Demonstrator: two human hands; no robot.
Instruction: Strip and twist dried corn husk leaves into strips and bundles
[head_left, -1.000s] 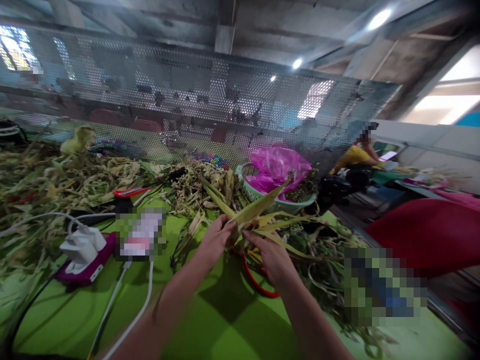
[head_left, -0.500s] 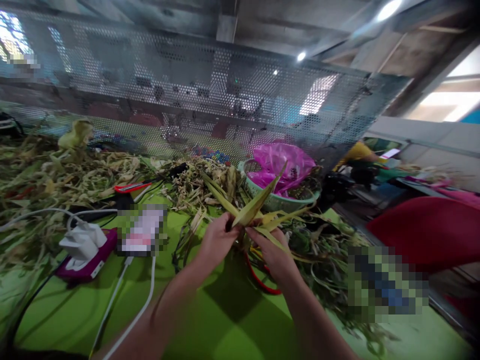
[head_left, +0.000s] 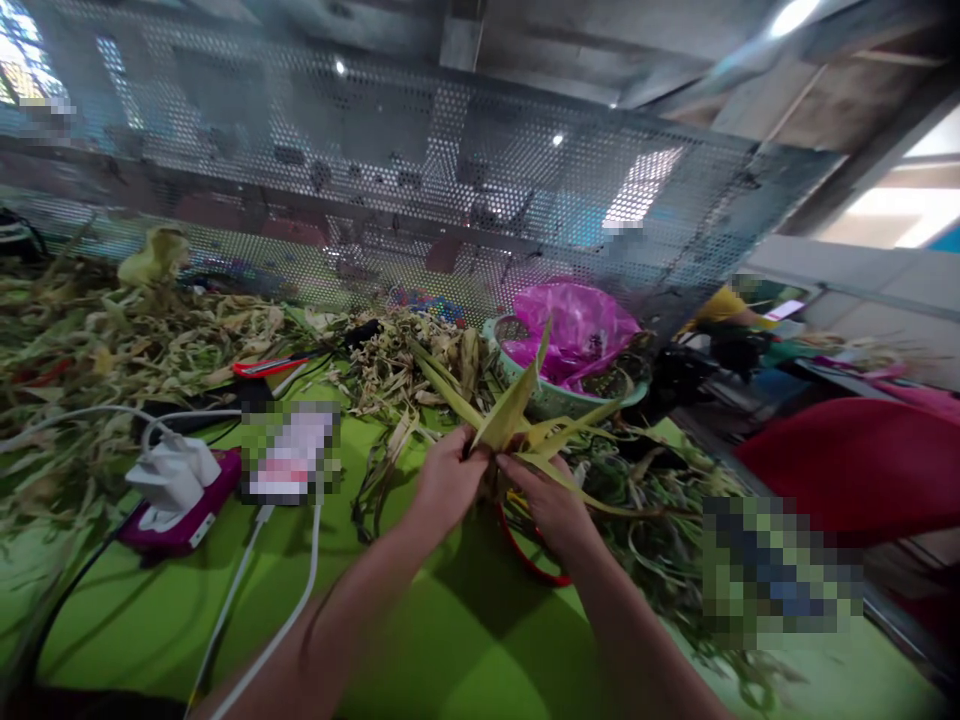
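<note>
Both my hands meet above the table, pinching a bunch of long, pointed yellow-green dried leaves (head_left: 511, 410). The leaves fan outward from between my fingers. My left hand (head_left: 450, 478) closes on the bunch from the left, its thumb at the base of a broad upright leaf. From the other side my right hand (head_left: 551, 492) grips the same base, with some leaf ends lying across its back. A red ring (head_left: 534, 572) shows below my right hand, near some yellow strands. The spot where the fingers press together is partly hidden.
Heaps of dried leaves (head_left: 225, 340) cover the green table (head_left: 465, 650). Behind my hands stands a pale green basket (head_left: 559, 402) with a pink plastic bag (head_left: 581, 335). On the left are a purple power strip (head_left: 184, 525) and cables. A perforated metal screen (head_left: 360, 180) borders the back.
The view has shifted slightly. Both hands keep hold of the leaves in nearly the same pose.
</note>
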